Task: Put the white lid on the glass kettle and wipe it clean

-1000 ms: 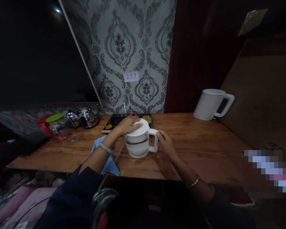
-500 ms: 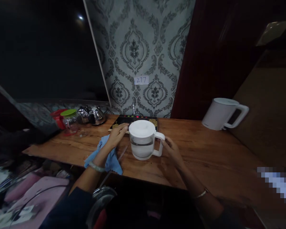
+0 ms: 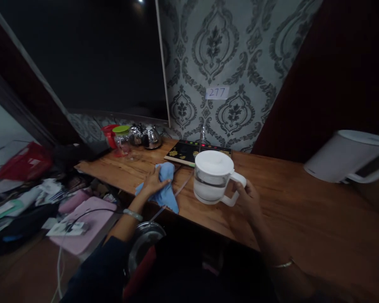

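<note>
A clear glass pitcher (image 3: 211,179) with a white lid, a white handle and clear liquid inside stands upright near the table's front edge. My right hand (image 3: 248,200) is closed around its handle. To the left, a crumpled blue cloth (image 3: 166,191) lies at the edge. My left hand (image 3: 154,184) rests on this cloth, thumb and fingers spread apart. Behind the pitcher is a black induction cooker (image 3: 185,152) with gold flowers and a lit red light, partly hidden by the pitcher.
A white electric kettle (image 3: 341,158) stands at the right on the wooden table (image 3: 284,202). Back left are a green-lidded jar (image 3: 122,141), a red pitcher (image 3: 110,135) and metal teapots (image 3: 151,136). Below the edge sits a metal pot (image 3: 142,246); a pink stool (image 3: 91,214) holds a power strip.
My left hand has moved from beside the pitcher onto the blue cloth. My right hand stays on the handle. The view has swung, so everything shifts in the picture.
</note>
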Demonstrator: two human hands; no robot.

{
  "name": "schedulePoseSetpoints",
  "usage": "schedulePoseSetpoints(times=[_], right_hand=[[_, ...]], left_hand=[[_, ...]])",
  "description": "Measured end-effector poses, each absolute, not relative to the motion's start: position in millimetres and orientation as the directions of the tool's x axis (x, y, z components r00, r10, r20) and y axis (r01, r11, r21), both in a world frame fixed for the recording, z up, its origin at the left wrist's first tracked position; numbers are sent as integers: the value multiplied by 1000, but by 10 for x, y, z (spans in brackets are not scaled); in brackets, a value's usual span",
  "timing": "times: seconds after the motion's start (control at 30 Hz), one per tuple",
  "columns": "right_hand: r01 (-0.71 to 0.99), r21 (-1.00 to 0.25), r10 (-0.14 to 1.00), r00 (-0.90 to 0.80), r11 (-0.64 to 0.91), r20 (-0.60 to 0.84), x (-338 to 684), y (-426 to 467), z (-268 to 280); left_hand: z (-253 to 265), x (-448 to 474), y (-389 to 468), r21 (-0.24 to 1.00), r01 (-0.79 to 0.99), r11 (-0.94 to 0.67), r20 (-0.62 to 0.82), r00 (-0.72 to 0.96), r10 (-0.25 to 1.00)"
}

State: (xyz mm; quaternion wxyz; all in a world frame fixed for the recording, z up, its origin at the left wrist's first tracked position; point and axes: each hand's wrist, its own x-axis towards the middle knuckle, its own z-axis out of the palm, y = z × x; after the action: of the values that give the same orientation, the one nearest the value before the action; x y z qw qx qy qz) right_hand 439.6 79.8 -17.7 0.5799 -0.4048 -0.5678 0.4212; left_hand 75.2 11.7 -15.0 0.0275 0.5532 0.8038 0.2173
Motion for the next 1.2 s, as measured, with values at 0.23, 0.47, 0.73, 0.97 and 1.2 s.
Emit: schedulePoseSetpoints(times=[0.23,0.47,0.73,0.97,1.2], right_hand=[[9,-934,933,44,357,357,4559,579,-127],[-8,-946,942,98,324,322,4667,554,-139],[-69,-947,946,109,315,306,4628,583,-210],[-28,-951,946,117,308,302,4603,531,-143],[-71,-944,943,108,323,315,4582,516,-128]], left_hand=[[-196,864,202,362,861,356,145,-429,892],[-30,792,192,521,809,272,331,-485,809],[643,1509,-283,668,725,-167,597,-388,702],[854,2379,-21,436,762,-478,738,0,675],[69,2842,167,425,793,-436,794,-96,600]])
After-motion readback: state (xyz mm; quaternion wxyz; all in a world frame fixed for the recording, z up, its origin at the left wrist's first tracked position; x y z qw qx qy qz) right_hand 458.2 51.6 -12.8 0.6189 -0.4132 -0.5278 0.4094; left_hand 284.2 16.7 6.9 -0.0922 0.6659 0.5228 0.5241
